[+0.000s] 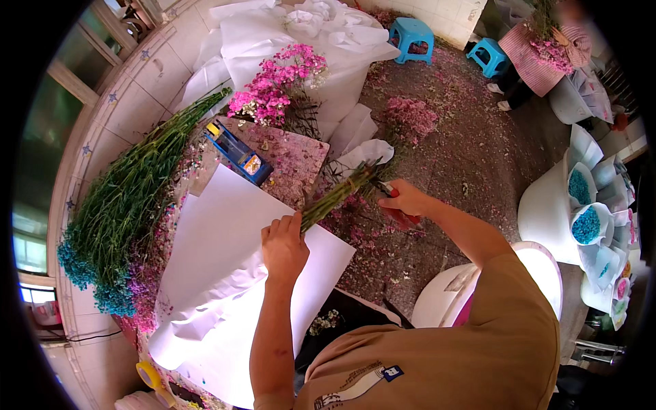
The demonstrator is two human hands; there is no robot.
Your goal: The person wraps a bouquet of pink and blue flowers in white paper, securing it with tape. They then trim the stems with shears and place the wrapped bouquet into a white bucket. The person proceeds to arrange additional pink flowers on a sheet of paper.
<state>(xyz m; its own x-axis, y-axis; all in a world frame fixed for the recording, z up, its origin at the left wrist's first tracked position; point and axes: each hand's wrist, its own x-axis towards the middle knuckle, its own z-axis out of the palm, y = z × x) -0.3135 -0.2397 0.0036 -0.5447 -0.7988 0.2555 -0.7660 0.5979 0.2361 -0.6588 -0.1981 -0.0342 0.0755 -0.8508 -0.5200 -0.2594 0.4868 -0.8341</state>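
My left hand (284,246) is closed around the lower part of a bundle of green flower stems (333,200), over a large sheet of white wrapping paper (220,225). A tie circles the stems near their far end. My right hand (407,200) grips red-handled pruning shears (402,216), whose dark blades are at the far end of the stems. The blades are partly hidden, so whether they touch a stem is unclear. Left of the paper lies a big pile of long green stems (128,179) with blue flower heads (113,294). A blue tape dispenser (238,154) stands beyond the paper.
Pink flowers (277,84) lie by crumpled white paper (307,31). Yellow tape rolls (148,374) sit at the near left table edge. Blue stools (411,38) stand on the petal-strewn floor. White tubs (543,205) hold wrapped bouquets at right. Another person (543,56) holds flowers.
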